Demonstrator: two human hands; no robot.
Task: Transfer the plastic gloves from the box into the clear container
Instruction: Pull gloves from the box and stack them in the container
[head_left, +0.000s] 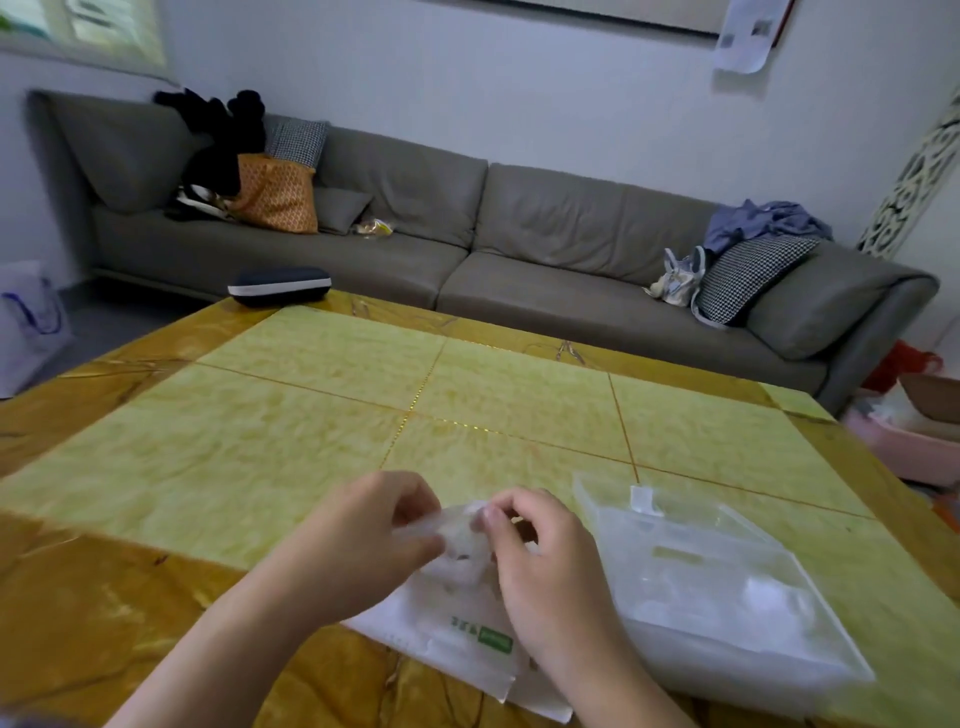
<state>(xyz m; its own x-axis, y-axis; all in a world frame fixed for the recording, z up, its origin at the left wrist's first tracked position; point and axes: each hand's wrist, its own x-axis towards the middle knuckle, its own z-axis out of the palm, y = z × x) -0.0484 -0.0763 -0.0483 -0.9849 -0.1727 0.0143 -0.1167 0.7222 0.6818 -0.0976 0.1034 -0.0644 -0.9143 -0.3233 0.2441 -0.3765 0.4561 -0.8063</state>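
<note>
Sitting far left on the floor: a white bag (28, 317) with blue handles, contents hidden. Lying along the back wall: a grey sofa (415, 228), smooth and leathery, carrying a heap of black cloth (218, 140), an orange patterned tote (275, 195), checked cushions and, at the right end, a blue crumpled garment (763, 221). Resting at the far edge of the table (260, 415): a dark oblong case (280, 286) with a pale band, closed. Showing on the table top: glossy pale-green stone panels split by thin gold lines, framed in amber marble.

Curling near the front edge: the left hand (363, 540), fingers bent, pinching one side of a thin, filmy, crumpled glove (460, 540). Lying under both hands: a flat white box (457, 639) with a green label, soft-looking and creased; contents not clear. Pinching the glove's other side just beside the left: the right hand (545, 571), fingertips drawn together on the film. Holding the glove just above the box, between the two hands.

Standing right of the box, touching or nearly so: a clear container (727, 587), rigid, rectangular, shallow, its walls see-through, with a whitish layer inside, blurred, probably gloves. Sitting on the floor far right: a pink tub (904, 447).
</note>
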